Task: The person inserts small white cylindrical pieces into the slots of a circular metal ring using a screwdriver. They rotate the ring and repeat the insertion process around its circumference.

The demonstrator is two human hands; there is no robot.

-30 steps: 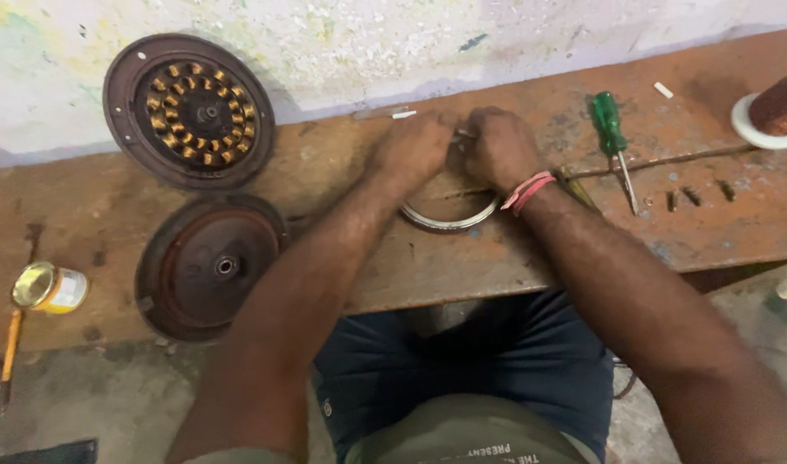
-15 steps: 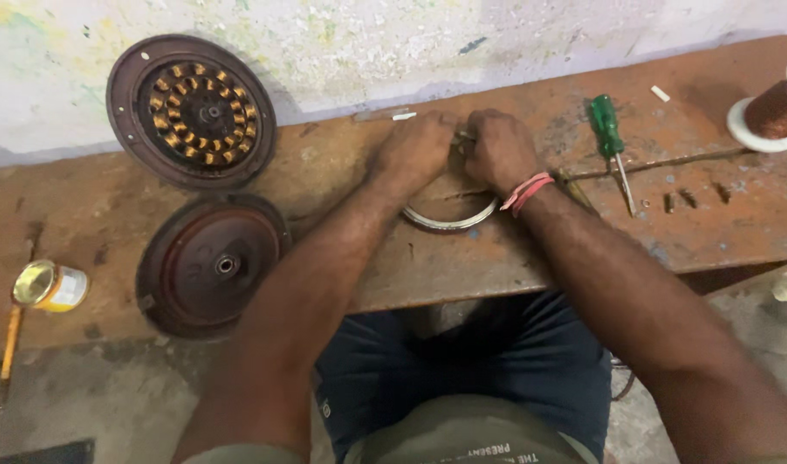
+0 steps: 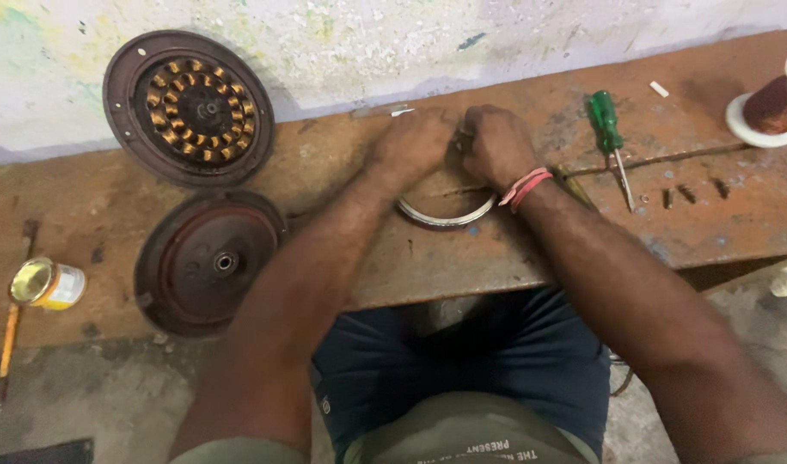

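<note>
Both hands rest knuckles-up on a rusty brown workbench, close together over a pale metal ring. My left hand covers the ring's far left side with curled fingers. My right hand, with a pink band at the wrist, presses on the ring's far right side. Only the ring's near arc shows below the hands. What the fingertips pinch between the hands is hidden.
A round motor part with copper coils leans at the wall. A dark red round cover lies below it. A small yellow tin sits at left. A green-handled screwdriver, several small screws and a copper wire spool lie right.
</note>
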